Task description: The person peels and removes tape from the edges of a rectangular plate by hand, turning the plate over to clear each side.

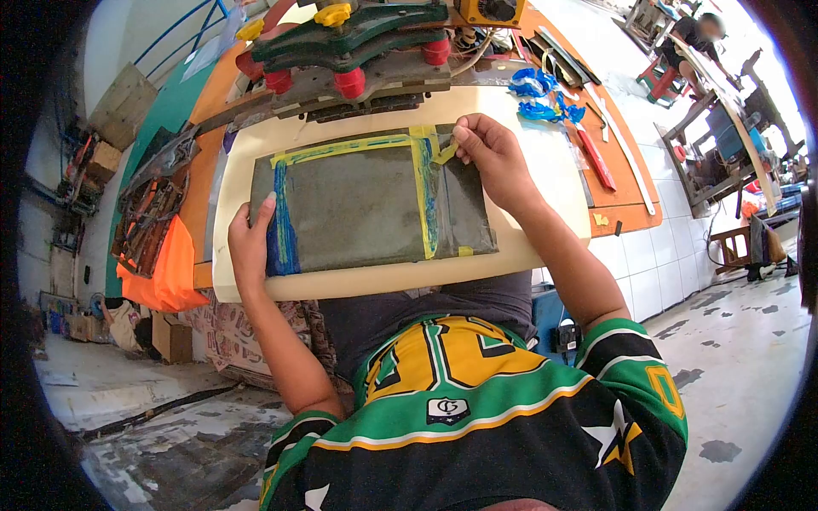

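Observation:
A flat dark grey plate (354, 198) lies on a cream board, with strips of yellow tape (345, 146) and blue-smeared tape (281, 213) around its middle. My left hand (252, 237) grips the plate's left edge, thumb on top and the other fingers mostly hidden. At the upper right corner, my right hand (490, 157) pinches the loose end of a yellow tape strip (446, 154) between thumb and fingers. That strip is lifted off the plate near the top of the right-hand tape line. A small yellow tape piece (465, 251) sits at the lower right edge.
Behind the board (545, 196) stands a green press frame (358, 38) with red knobs. Crumpled blue and yellow tape (545, 94), a red cutter (596, 160) and a metal ruler (626, 153) lie at right. Orange cloth (162, 272) hangs at left. A person (694, 51) sits far right.

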### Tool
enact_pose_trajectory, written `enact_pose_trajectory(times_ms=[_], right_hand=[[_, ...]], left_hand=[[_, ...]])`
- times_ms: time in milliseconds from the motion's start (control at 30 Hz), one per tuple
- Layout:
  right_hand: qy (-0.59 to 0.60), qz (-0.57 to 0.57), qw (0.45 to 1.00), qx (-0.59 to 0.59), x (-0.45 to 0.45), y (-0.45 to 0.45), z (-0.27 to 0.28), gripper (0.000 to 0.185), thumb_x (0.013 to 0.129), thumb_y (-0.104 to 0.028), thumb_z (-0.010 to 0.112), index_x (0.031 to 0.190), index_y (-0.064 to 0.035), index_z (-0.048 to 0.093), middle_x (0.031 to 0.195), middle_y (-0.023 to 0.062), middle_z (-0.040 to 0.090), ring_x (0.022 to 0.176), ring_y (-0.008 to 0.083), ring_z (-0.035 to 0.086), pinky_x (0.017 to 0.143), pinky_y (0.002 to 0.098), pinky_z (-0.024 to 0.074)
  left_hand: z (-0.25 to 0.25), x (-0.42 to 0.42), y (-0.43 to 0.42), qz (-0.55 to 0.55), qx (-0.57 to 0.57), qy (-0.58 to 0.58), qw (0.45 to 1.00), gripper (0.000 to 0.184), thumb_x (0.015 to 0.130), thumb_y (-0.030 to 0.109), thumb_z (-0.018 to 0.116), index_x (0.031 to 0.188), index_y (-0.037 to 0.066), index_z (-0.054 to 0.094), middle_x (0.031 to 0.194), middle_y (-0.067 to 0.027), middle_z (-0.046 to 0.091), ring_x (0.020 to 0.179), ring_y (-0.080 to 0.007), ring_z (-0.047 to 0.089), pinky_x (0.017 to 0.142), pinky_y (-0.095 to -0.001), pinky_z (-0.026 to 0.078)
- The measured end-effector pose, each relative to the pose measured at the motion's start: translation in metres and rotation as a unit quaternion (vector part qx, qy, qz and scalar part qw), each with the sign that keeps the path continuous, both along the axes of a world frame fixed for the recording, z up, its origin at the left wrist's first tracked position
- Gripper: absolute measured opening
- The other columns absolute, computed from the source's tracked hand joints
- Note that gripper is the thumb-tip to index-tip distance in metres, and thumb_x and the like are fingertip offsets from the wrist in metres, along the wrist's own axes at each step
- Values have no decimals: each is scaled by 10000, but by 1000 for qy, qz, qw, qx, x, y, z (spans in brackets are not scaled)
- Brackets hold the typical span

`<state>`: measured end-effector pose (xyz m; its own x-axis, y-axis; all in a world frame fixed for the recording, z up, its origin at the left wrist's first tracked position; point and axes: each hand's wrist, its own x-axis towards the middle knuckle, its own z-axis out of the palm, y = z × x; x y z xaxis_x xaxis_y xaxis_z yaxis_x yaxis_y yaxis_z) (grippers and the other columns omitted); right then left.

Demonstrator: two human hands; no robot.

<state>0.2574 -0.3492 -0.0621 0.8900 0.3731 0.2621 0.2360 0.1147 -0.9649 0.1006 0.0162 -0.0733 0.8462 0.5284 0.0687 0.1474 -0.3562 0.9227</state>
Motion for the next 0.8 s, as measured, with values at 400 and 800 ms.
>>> enact_pose_trajectory(times_ms=[400, 800], right_hand=[[135, 46, 986, 87, 10, -4, 6, 181, 1063, -196, 622, 1087, -17, 634, 909, -21, 602, 789, 68, 540, 764, 211, 465], [272, 151, 899, 308, 28, -16, -4, 165, 1071, -133, 582, 1128, 22, 590, 1008, 35, 621, 827, 100, 596, 783, 228, 555]], left_hand=[[-4, 0, 0, 6, 4, -13, 1000, 507, 972, 415, 725, 1153, -58, 699, 1010, -77, 730, 887, -145, 634, 864, -292, 504], [4, -2, -13, 37, 49, -18, 998, 479, 982, 414, 702, 1083, -54, 699, 945, -74, 715, 846, -146, 616, 830, -297, 500]])
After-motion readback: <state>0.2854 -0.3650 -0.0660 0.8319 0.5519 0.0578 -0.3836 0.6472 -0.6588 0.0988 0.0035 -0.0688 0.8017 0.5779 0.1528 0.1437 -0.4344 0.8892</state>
